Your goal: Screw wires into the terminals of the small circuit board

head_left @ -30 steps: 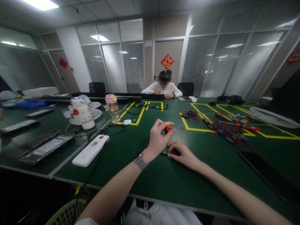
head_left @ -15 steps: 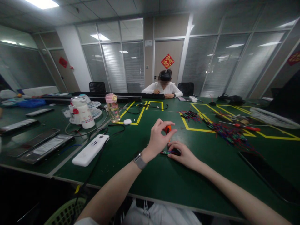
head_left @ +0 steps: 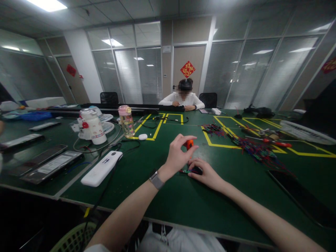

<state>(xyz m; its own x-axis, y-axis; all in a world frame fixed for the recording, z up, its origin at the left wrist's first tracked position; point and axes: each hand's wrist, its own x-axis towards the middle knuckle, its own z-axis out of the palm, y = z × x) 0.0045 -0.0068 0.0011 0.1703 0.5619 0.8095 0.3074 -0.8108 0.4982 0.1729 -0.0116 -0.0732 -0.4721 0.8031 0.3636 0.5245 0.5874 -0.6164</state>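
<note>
The left hand (head_left: 177, 152) and right hand (head_left: 203, 171) have barely moved. Left thumb and first finger curl around an upright orange and black tool (head_left: 189, 144), tips apart; more orange shows than a second ago. The right thumb touches a small, flat green board (head_left: 184, 172) on the smooth green table (head_left: 162, 206); I can't tell if the fingers pinch it, as they hide part. Farther off are tangled red and blue wires (head_left: 258, 150).
</note>
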